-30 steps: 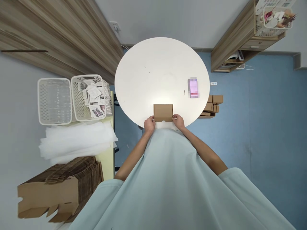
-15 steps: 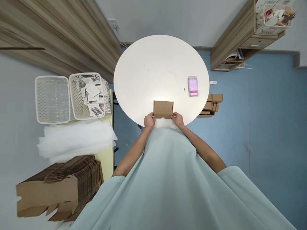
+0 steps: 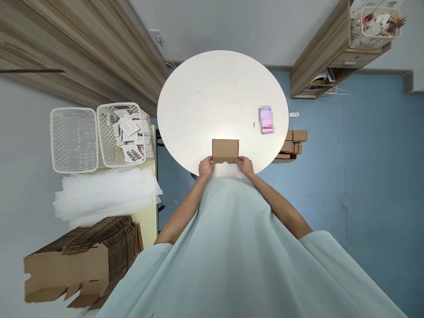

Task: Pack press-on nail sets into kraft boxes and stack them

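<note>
Around the white round surface there are many things. To the left, plastic baskets, white sheets and a thick stack of flattened cartons are placed in a row. To the right, several small brown boxes are beyond the edge, near a wooden cabinet. On the surface I count two main things: one purple item at the right, too blurred to recognise, and one cardboard box close to the person. The left hand and the right hand grasp its two near corners with bent fingers. This box is plain brown, rectangular, with a flat face upward and a small rounded notch at the near side.
</note>
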